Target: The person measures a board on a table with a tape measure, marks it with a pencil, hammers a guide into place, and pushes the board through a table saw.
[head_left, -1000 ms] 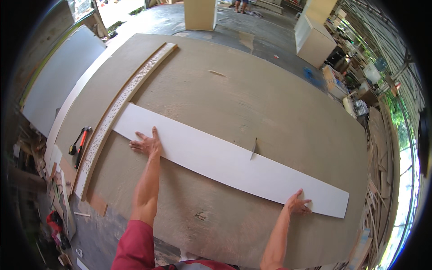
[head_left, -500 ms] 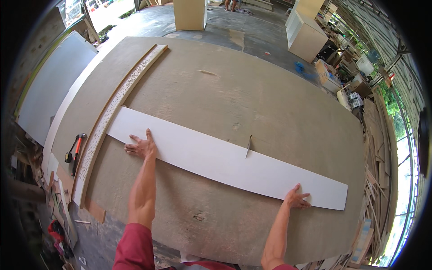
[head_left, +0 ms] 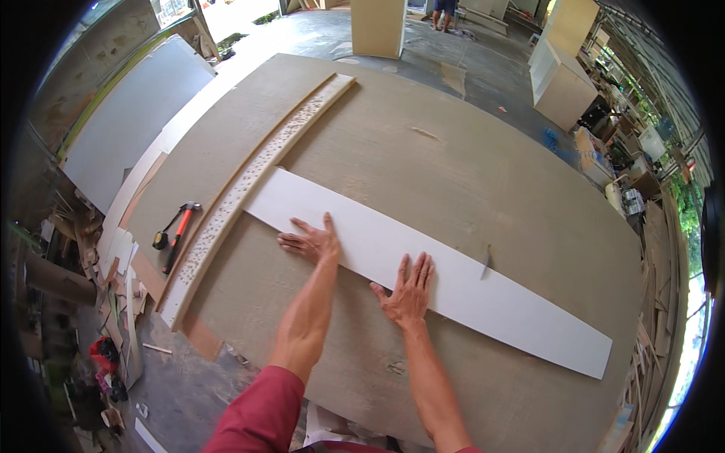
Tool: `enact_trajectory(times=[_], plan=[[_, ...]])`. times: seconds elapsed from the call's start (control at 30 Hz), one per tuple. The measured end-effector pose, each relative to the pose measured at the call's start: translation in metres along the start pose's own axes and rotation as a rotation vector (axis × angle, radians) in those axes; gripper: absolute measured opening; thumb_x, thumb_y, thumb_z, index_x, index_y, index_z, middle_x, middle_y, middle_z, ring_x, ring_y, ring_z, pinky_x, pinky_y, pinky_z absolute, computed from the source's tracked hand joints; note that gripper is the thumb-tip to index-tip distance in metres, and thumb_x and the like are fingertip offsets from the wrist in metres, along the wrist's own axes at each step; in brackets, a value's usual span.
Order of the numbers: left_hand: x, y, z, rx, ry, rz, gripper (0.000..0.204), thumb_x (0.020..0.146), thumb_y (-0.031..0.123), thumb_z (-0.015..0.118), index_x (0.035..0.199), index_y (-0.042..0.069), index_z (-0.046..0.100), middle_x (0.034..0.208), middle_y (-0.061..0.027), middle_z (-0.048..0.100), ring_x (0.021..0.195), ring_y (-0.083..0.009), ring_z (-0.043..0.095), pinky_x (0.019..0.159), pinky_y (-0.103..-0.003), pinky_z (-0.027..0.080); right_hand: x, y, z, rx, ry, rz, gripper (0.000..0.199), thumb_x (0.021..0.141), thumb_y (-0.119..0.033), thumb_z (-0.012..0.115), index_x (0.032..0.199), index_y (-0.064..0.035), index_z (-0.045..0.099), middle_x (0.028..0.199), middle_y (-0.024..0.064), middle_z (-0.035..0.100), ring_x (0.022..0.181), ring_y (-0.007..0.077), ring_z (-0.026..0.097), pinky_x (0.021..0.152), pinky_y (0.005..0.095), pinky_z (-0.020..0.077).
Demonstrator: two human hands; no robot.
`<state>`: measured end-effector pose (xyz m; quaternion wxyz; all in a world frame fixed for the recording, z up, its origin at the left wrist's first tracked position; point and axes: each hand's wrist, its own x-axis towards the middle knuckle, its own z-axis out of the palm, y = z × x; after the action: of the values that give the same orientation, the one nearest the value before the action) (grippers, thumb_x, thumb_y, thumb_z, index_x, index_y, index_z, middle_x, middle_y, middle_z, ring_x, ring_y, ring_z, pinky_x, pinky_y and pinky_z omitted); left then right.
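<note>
A long white board [head_left: 453,276] lies across a large brown panel [head_left: 468,189]. Its left end meets a long wooden strip with raised edges and many small dark specks [head_left: 249,170]. Fingers spread, my left hand [head_left: 311,240] rests on the board's near edge close to that end. Nearer the middle, my right hand [head_left: 410,289] lies flat on the board, thumb out to the side. Neither hand grips anything. A thin, dark, narrow piece [head_left: 487,260] sits at the board's far edge, right of my right hand; I cannot make out its kind.
Left of the strip lie a hammer with a red and black handle [head_left: 178,240] and a tape measure [head_left: 160,240]. Board scraps [head_left: 121,257] cover the left side. Stacked wood [head_left: 661,264] stands at the right. Cabinets [head_left: 563,87] and a person's legs [head_left: 443,13] are farther off.
My right hand has moved left along the board, from near its right end to near its middle, and now lies flatter. My left hand stays near the left end. The view has shifted.
</note>
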<state>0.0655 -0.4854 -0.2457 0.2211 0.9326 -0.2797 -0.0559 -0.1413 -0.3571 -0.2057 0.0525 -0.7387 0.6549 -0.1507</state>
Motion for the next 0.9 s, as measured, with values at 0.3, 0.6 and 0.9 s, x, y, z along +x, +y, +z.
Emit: enact_trajectory(times=[0.3, 0.6, 0.9], plan=[[0.070, -0.013, -0.027, 0.042, -0.088, -0.017, 0.107, 0.082, 0.081, 0.042, 0.158, 0.014, 0.009, 0.153, -0.0402, -0.006, 0.144, -0.0525, -0.013, 0.115, -0.058, -0.013, 0.010, -0.013, 0.012, -0.129, -0.024, 0.046, 0.116, 0.077, -0.088, 0.038, 0.154, -0.0024, 0.021, 0.158, 0.0322, 0.005, 0.147, 0.0459, 0.001, 0.120, 0.0563, 0.0026], [0.090, -0.014, -0.016, 0.082, -0.039, -0.013, 0.110, 0.081, 0.082, 0.042, 0.157, 0.010, 0.008, 0.152, -0.0425, -0.005, 0.144, -0.0528, -0.011, 0.116, -0.056, -0.011, 0.015, -0.014, 0.012, -0.110, -0.012, 0.004, 0.115, 0.076, -0.088, 0.040, 0.151, -0.0001, 0.029, 0.157, 0.0324, 0.011, 0.146, 0.0482, 0.006, 0.119, 0.0599, 0.0070], [0.088, -0.010, -0.016, 0.079, -0.048, -0.019, 0.110, 0.081, 0.083, 0.040, 0.157, 0.010, 0.007, 0.152, -0.0414, -0.006, 0.145, -0.0500, -0.013, 0.117, -0.055, -0.011, 0.020, -0.009, 0.011, -0.084, -0.002, -0.026, 0.114, 0.079, -0.084, 0.042, 0.148, 0.0055, 0.031, 0.156, 0.0327, 0.014, 0.146, 0.0490, 0.007, 0.118, 0.0615, 0.0085]])
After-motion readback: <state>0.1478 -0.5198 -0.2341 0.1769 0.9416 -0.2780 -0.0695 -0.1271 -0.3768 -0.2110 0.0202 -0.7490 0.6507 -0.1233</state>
